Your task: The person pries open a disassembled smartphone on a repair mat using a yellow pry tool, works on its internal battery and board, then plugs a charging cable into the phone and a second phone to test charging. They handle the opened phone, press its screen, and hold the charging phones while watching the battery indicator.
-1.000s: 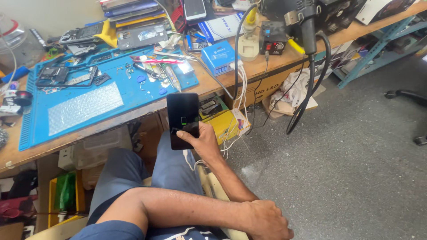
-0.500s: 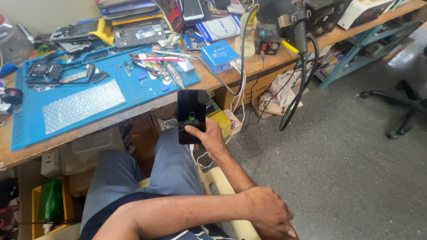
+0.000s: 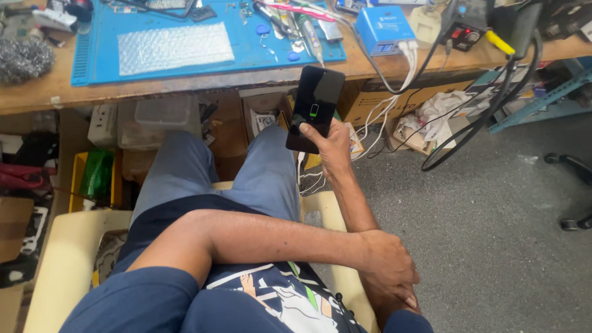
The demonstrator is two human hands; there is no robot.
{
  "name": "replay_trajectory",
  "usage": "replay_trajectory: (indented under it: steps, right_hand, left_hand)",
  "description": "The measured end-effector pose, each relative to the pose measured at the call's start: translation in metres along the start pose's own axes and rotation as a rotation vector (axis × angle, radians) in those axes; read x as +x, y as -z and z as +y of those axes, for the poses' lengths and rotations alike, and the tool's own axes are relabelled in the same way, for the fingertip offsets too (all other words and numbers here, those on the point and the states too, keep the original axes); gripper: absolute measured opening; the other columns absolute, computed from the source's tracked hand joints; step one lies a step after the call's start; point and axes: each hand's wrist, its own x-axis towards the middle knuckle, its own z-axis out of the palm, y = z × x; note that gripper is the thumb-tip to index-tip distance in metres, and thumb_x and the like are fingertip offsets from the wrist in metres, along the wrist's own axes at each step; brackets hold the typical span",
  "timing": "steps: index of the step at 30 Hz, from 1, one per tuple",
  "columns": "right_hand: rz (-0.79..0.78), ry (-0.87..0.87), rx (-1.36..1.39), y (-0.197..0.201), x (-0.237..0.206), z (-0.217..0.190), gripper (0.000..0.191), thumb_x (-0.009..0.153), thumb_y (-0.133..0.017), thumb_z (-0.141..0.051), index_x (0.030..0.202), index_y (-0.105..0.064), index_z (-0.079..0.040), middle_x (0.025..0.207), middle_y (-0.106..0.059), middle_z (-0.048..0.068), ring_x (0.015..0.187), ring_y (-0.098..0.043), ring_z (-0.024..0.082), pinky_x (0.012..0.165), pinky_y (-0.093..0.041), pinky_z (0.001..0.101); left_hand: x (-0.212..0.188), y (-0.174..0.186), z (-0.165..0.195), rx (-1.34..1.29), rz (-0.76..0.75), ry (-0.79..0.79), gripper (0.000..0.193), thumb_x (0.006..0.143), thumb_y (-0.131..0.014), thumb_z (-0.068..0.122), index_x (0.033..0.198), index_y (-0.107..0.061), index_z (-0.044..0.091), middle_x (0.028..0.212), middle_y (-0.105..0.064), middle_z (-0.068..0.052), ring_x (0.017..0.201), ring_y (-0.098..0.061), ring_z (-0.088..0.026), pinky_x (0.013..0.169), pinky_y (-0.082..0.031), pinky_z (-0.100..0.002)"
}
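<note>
Dark phone screen [image 3: 316, 105] showing green battery icon; brown cardboard box [image 3: 385, 102] under bench
</note>
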Motion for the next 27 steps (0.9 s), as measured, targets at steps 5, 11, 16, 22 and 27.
replay_trajectory:
  steps: [5,11,16,22,27]
  right_hand:
    - [0.002,-0.011,-0.004,0.000,0.000,-0.003,0.026,0.086,-0.086,-0.009,0.107,-0.074,0.001,0.095,-0.077,0.008,0.080,-0.073,0.013,0.076,-0.062,0.0288]
    - [0.001,-0.030,0.000,0.002,0.002,-0.002,0.028,0.085,-0.086,-0.009,0.108,-0.074,0.000,0.096,-0.077,0.007,0.081,-0.073,0.011,0.077,-0.062,0.0282]
    - [-0.006,-0.047,0.018,0.003,0.004,0.002,0.028,0.085,-0.085,-0.009,0.107,-0.073,0.000,0.095,-0.078,0.008,0.080,-0.073,0.012,0.076,-0.062,0.0291]
    - [-0.013,-0.036,0.014,0.005,0.004,0.002,0.026,0.087,-0.085,-0.007,0.108,-0.073,0.001,0.096,-0.077,0.007,0.083,-0.072,0.011,0.078,-0.061,0.0276]
    - [-0.016,-0.053,0.031,0.004,0.002,0.002,0.025,0.086,-0.084,-0.006,0.108,-0.073,0.001,0.095,-0.077,0.007,0.081,-0.072,0.012,0.077,-0.062,0.0285]
  left_hand:
    - [0.002,-0.002,-0.002,0.000,-0.040,0.031,0.055,0.094,-0.045,0.061,0.100,-0.073,0.014,0.093,-0.078,-0.010,0.087,-0.076,-0.031,0.075,-0.061,-0.047]
    - [0.005,-0.011,-0.008,0.028,0.024,0.019,0.055,0.094,-0.046,0.061,0.100,-0.072,0.013,0.093,-0.077,-0.009,0.086,-0.076,-0.031,0.074,-0.061,-0.046]
    - [0.004,-0.014,-0.009,0.012,0.061,0.009,0.055,0.094,-0.047,0.062,0.099,-0.072,0.014,0.091,-0.077,-0.009,0.085,-0.076,-0.030,0.072,-0.061,-0.046]
    - [0.004,-0.014,-0.009,0.027,0.073,0.021,0.054,0.091,-0.047,0.064,0.102,-0.072,0.017,0.090,-0.077,-0.009,0.081,-0.076,-0.031,0.069,-0.061,-0.046]
    - [0.005,-0.016,-0.008,0.028,0.075,0.028,0.054,0.092,-0.048,0.064,0.100,-0.072,0.016,0.090,-0.077,-0.009,0.081,-0.076,-0.031,0.070,-0.060,-0.046]
